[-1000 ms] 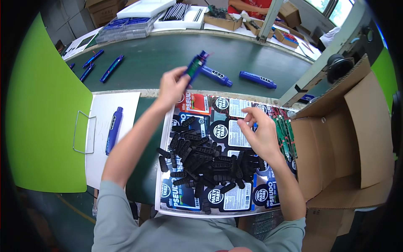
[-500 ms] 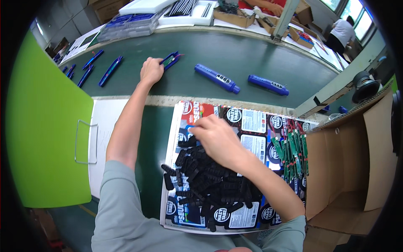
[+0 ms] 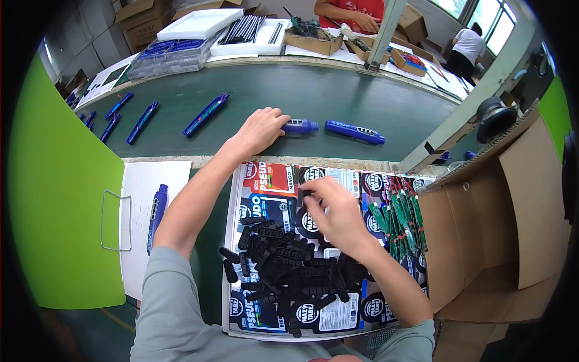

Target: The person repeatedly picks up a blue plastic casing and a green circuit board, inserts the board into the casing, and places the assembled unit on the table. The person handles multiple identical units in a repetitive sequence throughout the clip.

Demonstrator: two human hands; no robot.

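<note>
My left hand point(image 3: 260, 131) reaches over the green belt, its fingers closed round the left end of a blue plastic tube point(image 3: 303, 126). Right of it lies a second blue tube point(image 3: 354, 132), apart from the hand. My right hand point(image 3: 339, 212) is above the printed tray, thumb and fingers pinched on a small black piece point(image 3: 309, 196), mostly hidden by the fingers. Below and left of that hand is a heap of black ribbed pieces point(image 3: 283, 259). An open blue casing point(image 3: 206, 114) with green inside lies on the belt left of my left hand.
Several more blue casings point(image 3: 142, 123) lie at the belt's left. Green circuit strips with red wires point(image 3: 399, 220) sit on the tray's right side. A cardboard box point(image 3: 476, 241) stands at the right. Another blue tube point(image 3: 157, 214) rests on white paper. Across the belt, a person in red point(image 3: 350, 13) works.
My left hand has let go of the open blue casing, moved right and taken hold of a blue tube. My right hand has shifted right, away from the black heap.
</note>
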